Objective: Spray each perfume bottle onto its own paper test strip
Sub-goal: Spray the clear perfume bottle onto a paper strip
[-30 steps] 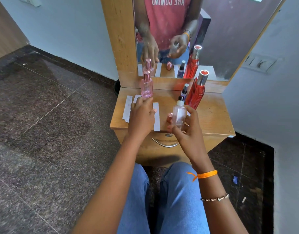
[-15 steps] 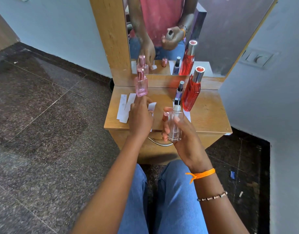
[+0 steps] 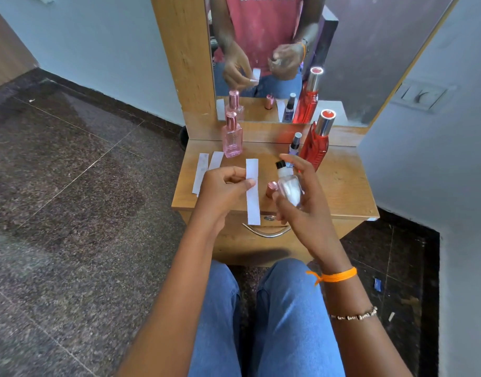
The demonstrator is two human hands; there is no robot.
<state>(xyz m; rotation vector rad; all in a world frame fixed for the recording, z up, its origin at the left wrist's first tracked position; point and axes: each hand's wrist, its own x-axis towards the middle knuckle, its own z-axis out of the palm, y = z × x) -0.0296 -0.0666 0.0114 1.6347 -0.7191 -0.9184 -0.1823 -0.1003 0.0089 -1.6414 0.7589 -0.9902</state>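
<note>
My left hand (image 3: pixel 225 189) pinches a white paper test strip (image 3: pixel 253 194) and holds it upright above the wooden table's front edge. Just right of the strip, my right hand (image 3: pixel 301 202) grips a clear perfume bottle (image 3: pixel 288 186) with a black spray head, uncapped and tilted toward the strip. Its pink cap (image 3: pixel 271 189) stands on the table between my hands. Two more strips (image 3: pixel 205 170) lie flat at the left. A pink bottle (image 3: pixel 232 138), a tall red bottle (image 3: pixel 316 142) and a small purple bottle (image 3: pixel 295 146) stand at the back.
The small wooden table (image 3: pixel 342 191) has a mirror (image 3: pixel 356 63) behind it and a drawer handle (image 3: pixel 266 233) in front. My knees in jeans are under its front edge. Dark stone floor lies to the left, a wall with a switch to the right.
My left hand has lifted a strip off the table and holds it upright. My right hand has brought the clear bottle closer and tilted it toward the strip.
</note>
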